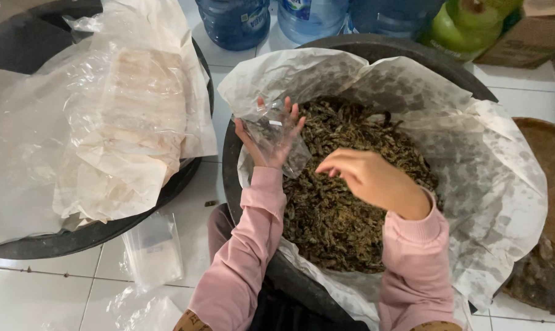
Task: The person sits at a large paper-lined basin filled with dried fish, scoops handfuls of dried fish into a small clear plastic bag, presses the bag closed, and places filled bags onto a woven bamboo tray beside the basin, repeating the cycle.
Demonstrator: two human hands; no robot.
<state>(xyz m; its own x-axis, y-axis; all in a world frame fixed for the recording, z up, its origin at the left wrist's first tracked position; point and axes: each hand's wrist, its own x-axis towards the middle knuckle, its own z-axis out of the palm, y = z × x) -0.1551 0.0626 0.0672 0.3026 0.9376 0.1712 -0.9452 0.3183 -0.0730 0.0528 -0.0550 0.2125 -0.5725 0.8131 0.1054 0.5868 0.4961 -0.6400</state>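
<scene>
Though feather-light, limp and slippery in the left hand [270, 142], whose fingers spread inside the small clear plastic bag [276, 138] above the black tub [234, 165] of dried leaves [339, 202], best pinched at the rim; right hand [369, 178] loosely curled, empty.

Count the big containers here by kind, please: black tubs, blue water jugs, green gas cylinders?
Round black plastic tubs lined with clear sheeting: 2
Translucent blue plastic water jugs: 3
Green metal gas cylinders: 1
Total: 6
</scene>
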